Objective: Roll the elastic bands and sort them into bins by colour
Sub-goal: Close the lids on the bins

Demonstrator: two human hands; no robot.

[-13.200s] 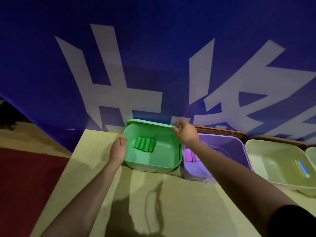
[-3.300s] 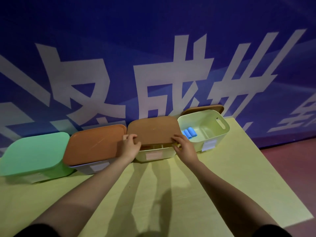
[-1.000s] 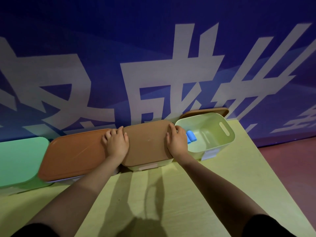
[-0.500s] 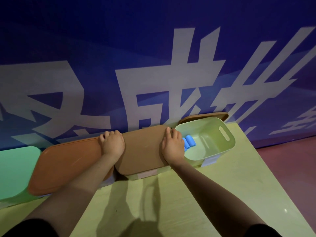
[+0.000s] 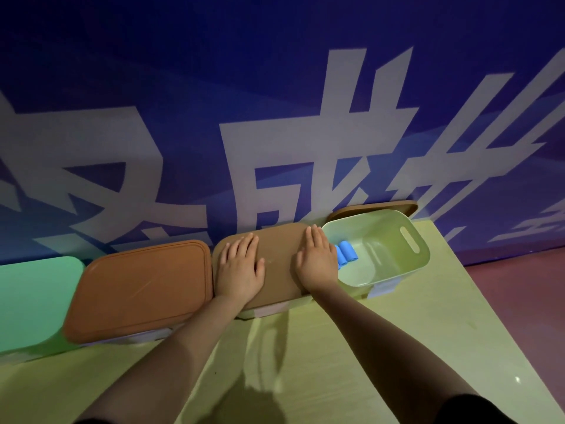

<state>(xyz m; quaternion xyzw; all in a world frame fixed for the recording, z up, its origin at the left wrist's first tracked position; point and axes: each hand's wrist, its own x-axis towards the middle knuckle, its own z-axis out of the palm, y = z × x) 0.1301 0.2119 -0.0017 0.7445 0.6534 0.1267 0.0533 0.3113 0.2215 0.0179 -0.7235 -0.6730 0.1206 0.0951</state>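
STEP: seat flat brown plastic lid (image 5: 276, 264) on pale bin | LEFT HAND (image 5: 240, 269): fingers straight, palm down on lid | RIGHT HAND (image 5: 316, 261): same, lid's right edge | METHOD: press evenly (corners last) | BANDS: rolled blue elastic bands (image 5: 345, 254) in open pale-green plastic bin (image 5: 409, 258), right.

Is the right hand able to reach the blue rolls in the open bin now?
Probably yes. The right hand lies flat on the brown lid, right beside the open bin. The blue rolls lie uncovered just past its fingers, and nothing stands between.
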